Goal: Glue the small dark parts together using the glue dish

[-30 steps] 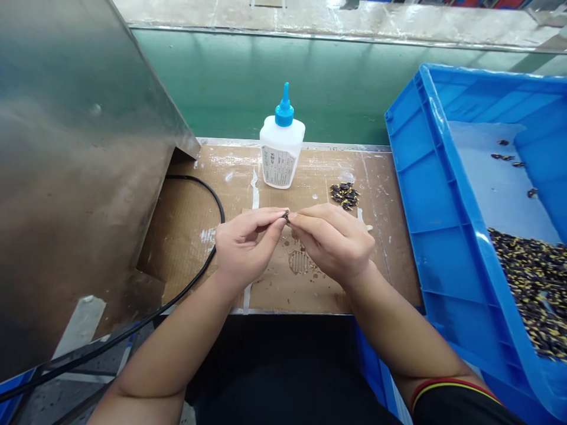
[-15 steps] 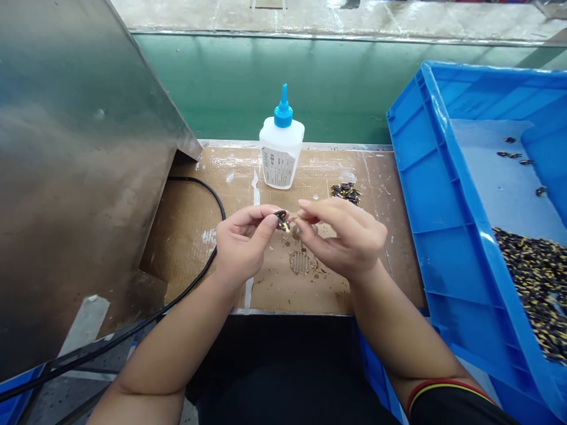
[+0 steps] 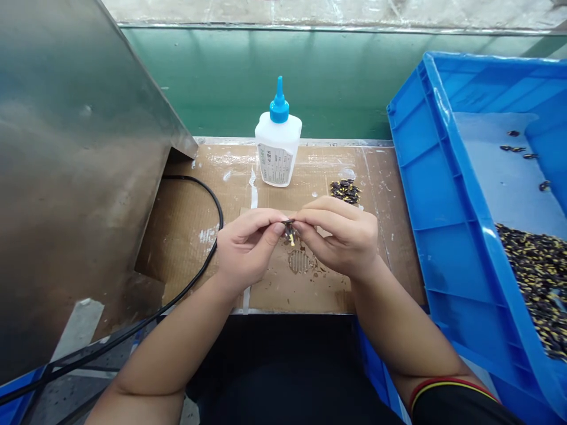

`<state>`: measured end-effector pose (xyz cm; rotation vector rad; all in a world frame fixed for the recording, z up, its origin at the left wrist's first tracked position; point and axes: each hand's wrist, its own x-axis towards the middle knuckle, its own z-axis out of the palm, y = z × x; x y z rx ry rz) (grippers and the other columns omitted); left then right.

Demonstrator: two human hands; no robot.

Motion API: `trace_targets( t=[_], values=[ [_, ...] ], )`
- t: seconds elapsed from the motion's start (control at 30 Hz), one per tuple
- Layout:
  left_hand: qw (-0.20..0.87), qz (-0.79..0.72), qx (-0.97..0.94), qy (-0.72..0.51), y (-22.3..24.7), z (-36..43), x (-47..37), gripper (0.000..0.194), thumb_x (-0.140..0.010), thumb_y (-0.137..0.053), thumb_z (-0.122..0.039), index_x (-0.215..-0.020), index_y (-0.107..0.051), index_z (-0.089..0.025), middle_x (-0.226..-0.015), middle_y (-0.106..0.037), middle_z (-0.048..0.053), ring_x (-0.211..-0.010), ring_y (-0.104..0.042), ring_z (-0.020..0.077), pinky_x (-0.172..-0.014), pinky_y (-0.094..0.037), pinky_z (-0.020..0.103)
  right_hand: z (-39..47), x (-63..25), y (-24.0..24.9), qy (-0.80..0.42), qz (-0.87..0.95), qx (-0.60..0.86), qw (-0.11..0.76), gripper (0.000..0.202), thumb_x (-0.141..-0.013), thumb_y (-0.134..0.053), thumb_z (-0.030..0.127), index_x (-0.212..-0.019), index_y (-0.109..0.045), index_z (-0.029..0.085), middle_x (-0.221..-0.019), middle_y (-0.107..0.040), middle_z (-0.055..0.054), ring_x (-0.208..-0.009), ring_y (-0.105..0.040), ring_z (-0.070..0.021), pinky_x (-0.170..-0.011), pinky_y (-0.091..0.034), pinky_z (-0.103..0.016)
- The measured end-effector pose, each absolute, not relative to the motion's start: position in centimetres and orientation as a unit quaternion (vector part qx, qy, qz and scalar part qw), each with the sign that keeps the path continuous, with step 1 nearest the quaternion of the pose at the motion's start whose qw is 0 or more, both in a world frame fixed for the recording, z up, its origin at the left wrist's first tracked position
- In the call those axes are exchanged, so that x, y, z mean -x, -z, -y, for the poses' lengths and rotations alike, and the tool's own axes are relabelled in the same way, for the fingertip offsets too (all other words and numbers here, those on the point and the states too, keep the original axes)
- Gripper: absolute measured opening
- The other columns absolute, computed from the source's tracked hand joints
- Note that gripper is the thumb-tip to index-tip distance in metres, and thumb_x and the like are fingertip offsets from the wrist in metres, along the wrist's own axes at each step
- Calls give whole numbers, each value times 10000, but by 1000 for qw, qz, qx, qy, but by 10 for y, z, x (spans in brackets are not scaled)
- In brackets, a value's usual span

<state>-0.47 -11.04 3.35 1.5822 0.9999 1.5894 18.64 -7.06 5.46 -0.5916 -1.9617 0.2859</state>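
Observation:
Between my two hands is a small black part with a yellow tip (image 3: 290, 234), its kind too small to make out. My left hand (image 3: 248, 242) pinches its left side with thumb and forefinger. My right hand (image 3: 339, 236) is closed at its right side, fingertips pressed on it. Below the part, a ridged patch (image 3: 301, 261) shows in the brown cardboard (image 3: 274, 289), with wet-looking spots around it. Beyond my right hand lies a small pile of similar black and yellow parts (image 3: 345, 191). A white squeeze bottle with a blue nozzle cap (image 3: 279, 144) stands upright behind my hands.
On the right stands a blue crate (image 3: 460, 236) holding a heap of black and yellow parts (image 3: 531, 277), with several loose ones on a pale sheet. A metal housing (image 3: 80, 177) fills the left side. Along it curves a black cable (image 3: 212, 254). A green panel (image 3: 212, 88) rises behind.
My right hand has moved left to meet the part in my left hand and now touches it. The part has turned so its yellow tip points down.

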Motion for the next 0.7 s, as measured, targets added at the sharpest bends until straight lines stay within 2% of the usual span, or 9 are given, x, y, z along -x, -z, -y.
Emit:
trace_targets(
  t=[0.27,0.43,0.53,0.7],
  values=[
    [328,-386,-623,-596,-31,111,5,115,-996,-745,-208,-1067,-829,-240,-999,-821,59,-907,-770,189,-828,-632,319,74,-183,-55,-98,813,277,503,136,-985,-659,94,-926,-707,207,-863,-753,-33,-741,-717,-156,-688,-639,-300],
    [241,-405,-666,-578,-31,108,10,119,-986,-733,-175,-1046,-817,-235,-968,-827,31,-867,-774,163,-835,-637,295,71,-188,-53,-137,818,266,491,93,-1000,-684,120,-941,-708,188,-856,-743,-36,-729,-696,-152,-673,-615,-297],
    [183,-397,-697,-568,-30,106,13,167,-972,-737,-153,-1079,-818,-251,-982,-836,21,-876,-786,166,-843,-652,298,70,-191,-54,-139,822,264,485,90,-1005,-680,127,-956,-712,196,-862,-746,-30,-729,-696,-148,-667,-610,-290],
    [165,-368,-729,-554,-30,104,17,290,-958,-744,-111,-1191,-808,-271,-1083,-838,34,-943,-798,177,-870,-669,305,70,-194,-57,-130,828,264,477,97,-959,-707,110,-924,-704,200,-837,-749,-19,-711,-706,-142,-649,-610,-265]
  ],
)
